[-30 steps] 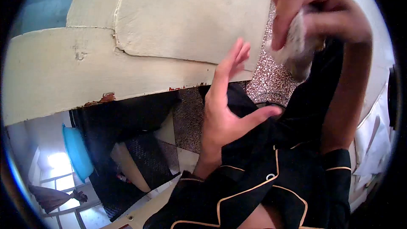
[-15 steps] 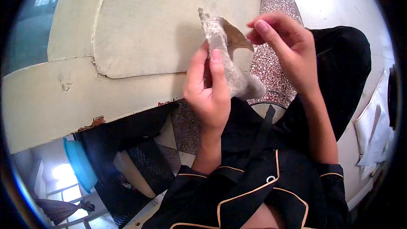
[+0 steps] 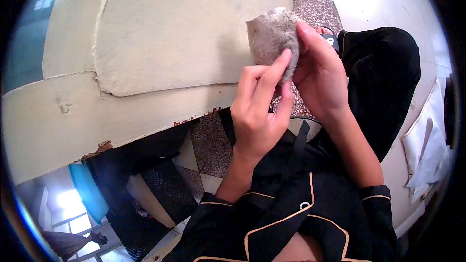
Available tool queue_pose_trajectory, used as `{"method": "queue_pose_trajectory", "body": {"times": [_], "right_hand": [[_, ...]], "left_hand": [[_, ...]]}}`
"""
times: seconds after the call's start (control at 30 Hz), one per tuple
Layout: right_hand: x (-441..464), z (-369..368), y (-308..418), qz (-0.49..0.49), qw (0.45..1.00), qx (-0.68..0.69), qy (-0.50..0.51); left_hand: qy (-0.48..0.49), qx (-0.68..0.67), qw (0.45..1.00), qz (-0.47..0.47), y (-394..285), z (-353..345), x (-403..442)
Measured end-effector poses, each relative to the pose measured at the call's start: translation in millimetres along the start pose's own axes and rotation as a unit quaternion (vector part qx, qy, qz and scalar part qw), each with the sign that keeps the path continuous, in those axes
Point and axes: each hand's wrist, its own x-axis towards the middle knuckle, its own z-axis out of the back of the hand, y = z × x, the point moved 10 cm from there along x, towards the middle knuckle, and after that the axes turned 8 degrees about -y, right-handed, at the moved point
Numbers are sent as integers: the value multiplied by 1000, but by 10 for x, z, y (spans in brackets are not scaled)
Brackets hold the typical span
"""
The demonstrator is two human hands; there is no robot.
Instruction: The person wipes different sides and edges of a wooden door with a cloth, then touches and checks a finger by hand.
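A rough, grey-beige curved piece (image 3: 272, 34), resembling a papier-mâché or felt shell, is held up in front of me with its broad face showing. My left hand (image 3: 259, 114) is closed at its lower edge, a finger lying across the grey surface and the thumb beneath. On the right edge, my right hand (image 3: 324, 80) grips it, with the thumb along the rim and the other fingers mostly hidden behind. The inner side of the piece is out of sight.
A cream wooden panel (image 3: 160, 34) with chipped edges fills the left. Below it sit a blue basin (image 3: 90, 191) and dark woven material (image 3: 167, 189). Speckled flooring (image 3: 315, 0) runs beyond the hands. White sheets (image 3: 429, 150) lie at right, beside my bent black-clad leg (image 3: 383, 77).
The grey piece has been turned, so its broad outer face shows instead of the hollow. My right hand, formerly apart from it, now grips its edge; my left hand has shifted right.
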Motion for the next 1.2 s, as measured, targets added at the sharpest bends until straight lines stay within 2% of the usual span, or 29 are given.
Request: {"method": "queue_pose_trajectory", "body": {"times": [0.03, 0.07, 0.13, 0.17, 0.2, 0.27, 0.33, 0.4, 0.43, 0.47, 0.5, 0.6, 0.7, 0.77, 0.9, 1.0, 1.1, 1.2], "right_hand": [[-24, -101, 13, 1, 998, 12, 58], [-49, -119, 17, 1, 998, 13, 57], [-139, -315, 158, 68, 990, -90, 91], [-159, -358, 155, 68, 984, -99, 129], [-166, -347, 152, 70, 984, -99, 130], [-252, -446, 198, 143, 955, -197, 167], [-286, -498, 198, 146, 952, -200, 178], [-357, -593, 239, 226, 905, -296, 206], [-424, -660, 297, 312, 857, -344, 223], [-391, -641, 296, 312, 857, -343, 224], [-487, -721, 310, 400, 775, -421, 250], [-681, -875, 269, 511, 642, -509, 261], [-723, -902, 254, 531, 613, -535, 237], [-763, -922, 264, 558, 589, -540, 224], [-823, -945, 289, 583, 567, -541, 214], [-870, -970, 310, 593, 550, -548, 213], [-896, -973, 279, 596, 540, -555, 214], [-938, -968, 251, 619, 517, -554, 207]], "left_hand": [[-1, 12, 1000, -14, -10, 29, -16], [0, 13, 1000, -14, -16, 76, -22], [-27, -30, 997, 60, 106, 196, -35], [-56, -78, 992, 86, 172, 236, -79], [-57, -79, 992, 84, 152, 258, -93], [-66, -85, 990, 92, 150, 340, -98], [-66, -95, 990, 81, 145, 351, -109], [-52, -92, 991, 86, 132, 327, -115], [-41, -89, 993, 67, 119, 310, -118], [-42, -87, 993, 67, 170, 297, -131], [-45, -108, 993, 34, 175, 285, -143], [-16, -130, 991, 24, 193, 291, -222], [-12, -200, 973, 117, 235, 245, -258], [-106, -362, 905, 198, 283, 300, -264], [-106, -405, 890, 181, 323, 342, -262], [-108, -380, 894, 212, 207, 385, -219], [-108, -412, 884, 191, 153, 445, -159], [-75, -514, 837, 174, 53, 433, -87]]}}
